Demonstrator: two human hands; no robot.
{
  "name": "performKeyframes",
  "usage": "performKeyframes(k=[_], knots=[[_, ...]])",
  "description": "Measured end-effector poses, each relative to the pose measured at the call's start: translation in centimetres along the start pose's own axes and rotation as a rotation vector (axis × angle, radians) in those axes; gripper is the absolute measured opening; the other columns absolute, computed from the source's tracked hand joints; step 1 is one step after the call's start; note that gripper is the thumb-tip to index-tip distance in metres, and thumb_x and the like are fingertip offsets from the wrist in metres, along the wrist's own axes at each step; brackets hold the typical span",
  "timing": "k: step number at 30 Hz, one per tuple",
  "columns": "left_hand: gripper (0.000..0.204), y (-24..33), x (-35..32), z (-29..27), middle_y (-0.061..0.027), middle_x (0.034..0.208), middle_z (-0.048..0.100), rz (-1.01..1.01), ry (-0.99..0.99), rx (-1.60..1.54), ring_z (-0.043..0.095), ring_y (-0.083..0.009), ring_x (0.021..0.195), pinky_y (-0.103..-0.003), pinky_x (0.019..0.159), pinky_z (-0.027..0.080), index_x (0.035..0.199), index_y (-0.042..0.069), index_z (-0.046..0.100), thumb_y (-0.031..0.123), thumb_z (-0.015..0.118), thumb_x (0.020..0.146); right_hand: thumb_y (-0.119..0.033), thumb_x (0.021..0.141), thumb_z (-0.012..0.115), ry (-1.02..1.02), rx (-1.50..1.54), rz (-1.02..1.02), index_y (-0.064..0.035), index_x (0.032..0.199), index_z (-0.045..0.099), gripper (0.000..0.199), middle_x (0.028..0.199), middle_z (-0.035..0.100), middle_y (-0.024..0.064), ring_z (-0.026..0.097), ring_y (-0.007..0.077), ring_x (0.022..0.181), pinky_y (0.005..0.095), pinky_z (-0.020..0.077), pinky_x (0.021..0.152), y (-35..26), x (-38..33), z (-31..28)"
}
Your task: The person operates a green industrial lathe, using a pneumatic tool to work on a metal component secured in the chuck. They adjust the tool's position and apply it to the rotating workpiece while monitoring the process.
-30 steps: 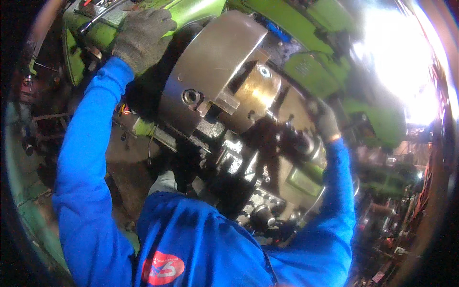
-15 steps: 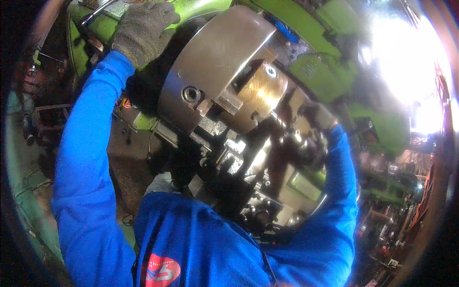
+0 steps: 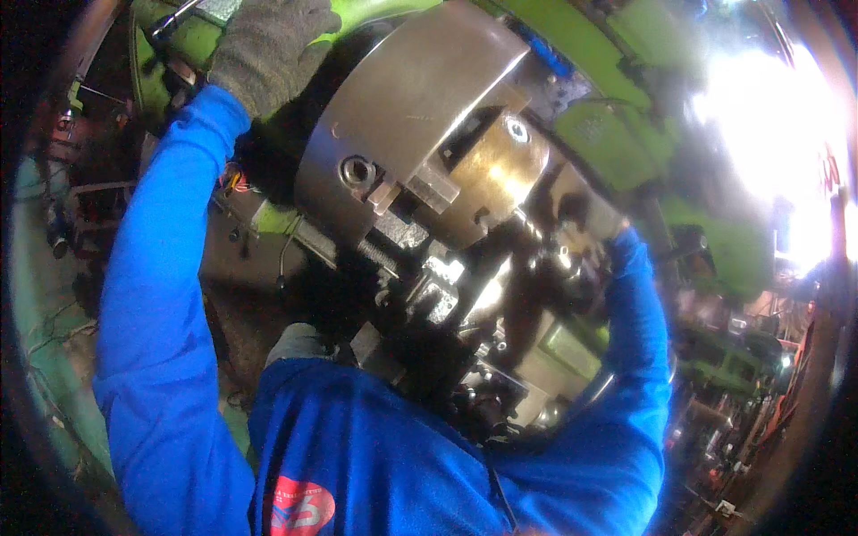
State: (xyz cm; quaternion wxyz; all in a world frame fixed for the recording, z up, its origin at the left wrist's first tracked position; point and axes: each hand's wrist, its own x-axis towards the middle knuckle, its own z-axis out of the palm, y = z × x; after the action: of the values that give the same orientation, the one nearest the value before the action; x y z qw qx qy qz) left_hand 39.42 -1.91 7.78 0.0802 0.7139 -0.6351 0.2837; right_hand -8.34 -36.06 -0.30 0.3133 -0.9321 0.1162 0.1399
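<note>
Steel chuck (image 3: 407, 98), holding brass-toned cylinder (image 3: 500, 174). Gloved left hand (image 3: 271, 55), left of chuck, fingers bent; right hand (image 3: 595, 211), right of it, finger state indiscernible.

Shiny workpiece (image 3: 500, 165) in metal chuck (image 3: 411, 94)

Bright blue long-sleeved top (image 3: 375, 438), rounded red-and-white chest badge (image 3: 302, 508), dark grey fabric glove (image 3: 266, 55)

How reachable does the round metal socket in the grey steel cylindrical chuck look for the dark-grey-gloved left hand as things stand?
Probably yes: the left hand is nearby at the green painted housing, and nothing visible covers the socket in the chuck, though depth is hard to judge.
</note>
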Motion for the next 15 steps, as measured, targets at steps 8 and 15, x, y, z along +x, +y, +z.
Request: performKeyframes(k=[8, 15], knots=[[0.024, -0.1, -0.2, -1.2, -0.0093, 0.111, 0.066, 0.009, 0.028, 0.011, 0.061, -0.0311, 0.112, -0.047, 0.106, 0.043, 0.104, 0.015, 0.069, 0.022, 0.069, 0.081, -0.005, 0.088, 0.057, -0.262, -0.296, -0.036, -0.0042, 0.108, 0.072, 0.025, 0.108, 0.072, 0.0137, 0.067, 0.0289, 0.102, 0.0403, 0.0495, 0.097, -0.6, 1.9, -1.1], [0.02, 1.0, 0.6, -4.1, -0.0106, 0.097, 0.062, 0.037, 0.155, -0.112, 0.061, -0.0337, 0.098, -0.049, 0.09, 0.046, 0.093, 0.012, 0.067, 0.023, 0.069, 0.076, -0.009, 0.089, 0.061, -0.283, -0.105, -0.098, -0.0035, 0.096, 0.075, 0.017, 0.098, 0.073, 0.0141, 0.07, 0.0283, 0.092, 0.0401, 0.0543, 0.084, 0.6, 2.3, -1.6]])
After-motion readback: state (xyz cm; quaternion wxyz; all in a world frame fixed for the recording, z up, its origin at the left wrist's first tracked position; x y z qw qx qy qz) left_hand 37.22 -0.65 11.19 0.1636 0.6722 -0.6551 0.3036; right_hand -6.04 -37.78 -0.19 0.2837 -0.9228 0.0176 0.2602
